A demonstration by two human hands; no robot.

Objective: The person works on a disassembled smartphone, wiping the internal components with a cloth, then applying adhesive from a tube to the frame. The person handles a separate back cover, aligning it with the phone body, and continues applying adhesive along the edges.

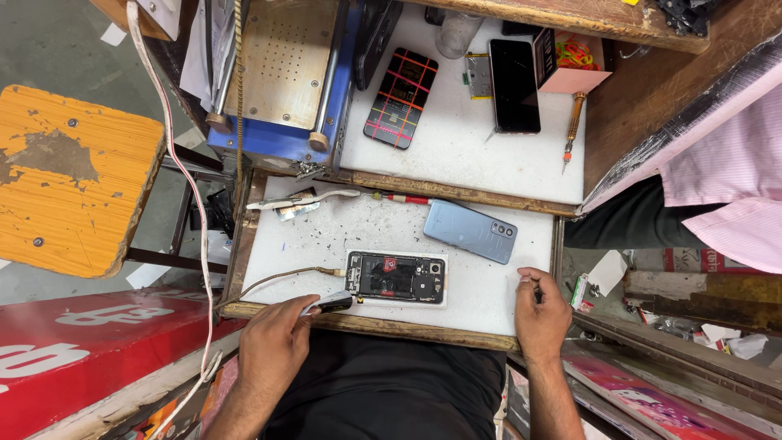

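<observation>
On the white worktop (489, 289), an opened phone (397, 277) lies between both hands.

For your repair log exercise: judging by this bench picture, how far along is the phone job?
Done: the opened phone lies on the white mat with its insides showing, and its grey back cover lies apart above it. In hand: the left hand holds a small tool at the phone's left end, where a cable plugs in; the right hand rests at the mat's edge. Left: the cover is not yet refitted.
</observation>
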